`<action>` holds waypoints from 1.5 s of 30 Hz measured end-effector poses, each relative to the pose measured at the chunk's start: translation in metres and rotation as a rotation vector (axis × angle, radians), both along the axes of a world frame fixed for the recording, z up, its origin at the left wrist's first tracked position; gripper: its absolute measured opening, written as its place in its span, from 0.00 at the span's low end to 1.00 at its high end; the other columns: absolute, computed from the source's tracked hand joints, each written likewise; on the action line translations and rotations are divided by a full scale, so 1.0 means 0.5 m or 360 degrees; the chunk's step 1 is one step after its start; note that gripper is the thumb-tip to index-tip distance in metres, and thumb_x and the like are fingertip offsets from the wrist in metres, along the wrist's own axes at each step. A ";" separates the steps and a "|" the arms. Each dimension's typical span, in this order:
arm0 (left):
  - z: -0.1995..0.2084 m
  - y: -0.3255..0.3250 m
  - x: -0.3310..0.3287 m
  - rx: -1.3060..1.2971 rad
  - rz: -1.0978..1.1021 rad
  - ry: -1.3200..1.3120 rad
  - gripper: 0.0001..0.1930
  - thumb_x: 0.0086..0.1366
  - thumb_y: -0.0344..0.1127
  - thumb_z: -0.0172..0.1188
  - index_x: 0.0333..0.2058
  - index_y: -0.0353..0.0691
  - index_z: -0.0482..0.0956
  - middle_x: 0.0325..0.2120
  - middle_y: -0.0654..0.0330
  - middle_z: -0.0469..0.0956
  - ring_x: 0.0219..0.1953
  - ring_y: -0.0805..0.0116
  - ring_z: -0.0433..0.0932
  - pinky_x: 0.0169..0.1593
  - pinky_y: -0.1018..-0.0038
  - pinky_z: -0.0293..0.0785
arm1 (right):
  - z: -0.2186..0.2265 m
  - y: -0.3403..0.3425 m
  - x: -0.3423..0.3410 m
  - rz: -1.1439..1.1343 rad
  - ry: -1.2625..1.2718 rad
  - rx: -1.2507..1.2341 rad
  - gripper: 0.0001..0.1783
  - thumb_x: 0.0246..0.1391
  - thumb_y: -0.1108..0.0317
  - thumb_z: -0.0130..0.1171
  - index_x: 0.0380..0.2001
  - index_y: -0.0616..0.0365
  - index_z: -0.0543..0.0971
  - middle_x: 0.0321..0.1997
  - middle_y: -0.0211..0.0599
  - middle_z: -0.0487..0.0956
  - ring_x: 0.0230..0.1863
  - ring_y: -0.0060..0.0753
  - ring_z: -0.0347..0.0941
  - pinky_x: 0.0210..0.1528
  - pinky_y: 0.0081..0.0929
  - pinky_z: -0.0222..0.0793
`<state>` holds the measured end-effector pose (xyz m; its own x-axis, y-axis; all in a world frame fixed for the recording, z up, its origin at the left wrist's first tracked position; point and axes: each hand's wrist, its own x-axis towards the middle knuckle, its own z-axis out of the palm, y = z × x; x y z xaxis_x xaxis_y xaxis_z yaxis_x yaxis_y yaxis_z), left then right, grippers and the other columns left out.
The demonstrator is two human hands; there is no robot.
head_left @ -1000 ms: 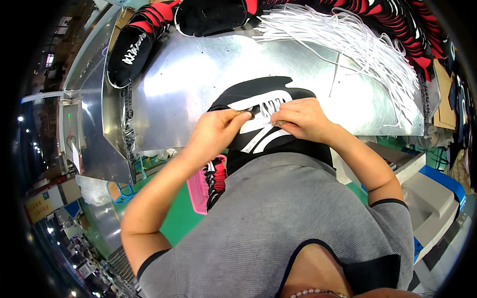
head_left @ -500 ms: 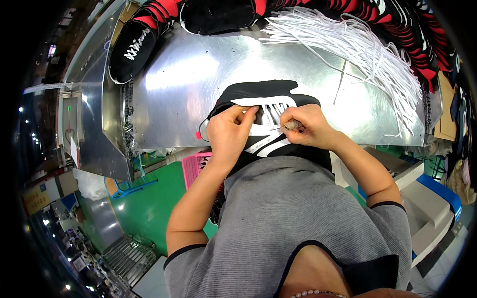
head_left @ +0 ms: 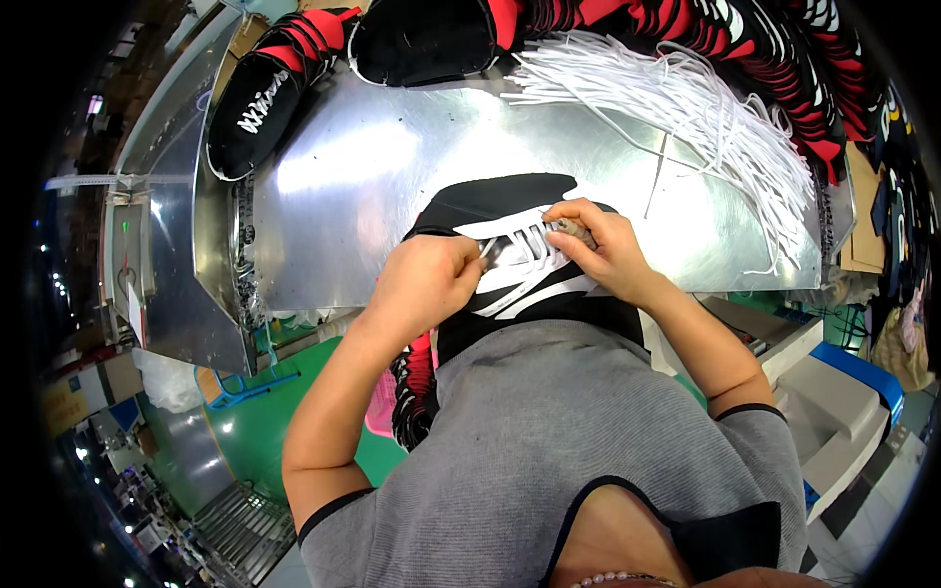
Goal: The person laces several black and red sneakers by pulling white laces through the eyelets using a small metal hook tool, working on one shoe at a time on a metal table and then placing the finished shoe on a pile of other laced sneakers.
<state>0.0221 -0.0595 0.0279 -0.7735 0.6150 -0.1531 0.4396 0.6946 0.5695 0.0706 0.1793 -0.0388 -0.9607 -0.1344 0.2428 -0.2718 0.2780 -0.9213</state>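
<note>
A black shoe upper (head_left: 490,201) with white trim lies at the table's near edge, against my body. White shoelace (head_left: 524,252) runs in rows across its throat. My left hand (head_left: 426,279) is closed in a pinch at the left end of the lacing, with a strand of lace at the fingertips. Bent over the right part of the eyelet row, my right hand (head_left: 608,250) has thumb and forefinger drawn together. A short beige-brown piece (head_left: 576,232) shows between them; whether it is a wrapped finger or a handle I cannot tell.
On the metal table (head_left: 343,225), a large bundle of white laces (head_left: 686,108) spreads at the far right. Rows of black and red shoe uppers (head_left: 627,20) line the back. A laced black upper (head_left: 250,127) lies at far left. A grey bin (head_left: 833,392) stands at right.
My left hand has drawn back left and nearer to me from the lacing. My right hand has shifted up to the upper eyelet row, its fingers less curled.
</note>
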 end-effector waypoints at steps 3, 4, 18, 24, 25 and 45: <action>-0.011 -0.026 0.042 0.0467 0.0020 0.0422 0.10 0.63 0.26 0.60 0.44 0.35 0.80 0.32 0.51 0.81 0.31 0.58 0.78 0.34 0.70 0.70 | 0.014 0.000 0.007 -0.0148 -0.0269 -0.0209 0.11 0.61 0.67 0.60 0.44 0.61 0.77 0.28 0.32 0.78 0.24 0.19 0.70 0.28 0.18 0.66; -0.003 -0.028 0.069 0.0588 0.0196 0.0354 0.13 0.62 0.24 0.61 0.46 0.34 0.78 0.32 0.55 0.80 0.29 0.64 0.74 0.33 0.73 0.68 | 0.010 0.006 0.010 -0.0239 -0.0291 -0.0274 0.11 0.62 0.67 0.59 0.44 0.61 0.77 0.28 0.30 0.78 0.25 0.18 0.69 0.28 0.17 0.65; 0.038 -0.091 0.068 0.2367 0.1155 -0.0611 0.28 0.62 0.32 0.59 0.61 0.38 0.66 0.53 0.53 0.74 0.55 0.58 0.74 0.60 0.63 0.70 | 0.095 -0.027 -0.085 -0.0057 -0.0613 -0.0407 0.08 0.62 0.67 0.57 0.39 0.60 0.77 0.25 0.28 0.73 0.23 0.17 0.68 0.26 0.17 0.63; 0.051 -0.178 -0.234 0.0361 0.1425 0.1060 0.28 0.62 0.32 0.63 0.58 0.29 0.64 0.36 0.42 0.80 0.35 0.51 0.80 0.41 0.65 0.75 | -0.012 0.102 -0.228 -0.0860 0.0263 0.0610 0.14 0.52 0.64 0.65 0.40 0.60 0.78 0.38 0.41 0.78 0.34 0.45 0.76 0.38 0.34 0.71; 0.006 -0.217 -0.312 -0.0055 0.1495 0.1115 0.30 0.62 0.35 0.64 0.58 0.27 0.62 0.35 0.38 0.79 0.33 0.44 0.79 0.40 0.62 0.75 | -0.005 0.097 -0.244 -0.0863 0.0273 0.0698 0.15 0.52 0.63 0.66 0.40 0.59 0.78 0.37 0.40 0.78 0.35 0.45 0.77 0.38 0.34 0.72; -0.252 -0.096 -0.537 0.0833 0.0984 0.0833 0.32 0.63 0.39 0.65 0.61 0.30 0.65 0.53 0.41 0.71 0.57 0.45 0.68 0.60 0.60 0.64 | 0.183 -0.036 -0.230 0.0220 -0.0741 -0.0751 0.10 0.57 0.64 0.64 0.39 0.56 0.77 0.27 0.24 0.74 0.20 0.11 0.63 0.18 0.15 0.56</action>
<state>-0.2462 -0.1075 -0.0981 -0.8761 -0.0316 0.4811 0.3674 0.6024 0.7086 -0.0444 0.1613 0.0526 -0.9609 -0.2448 -0.1297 0.1790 -0.1913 -0.9651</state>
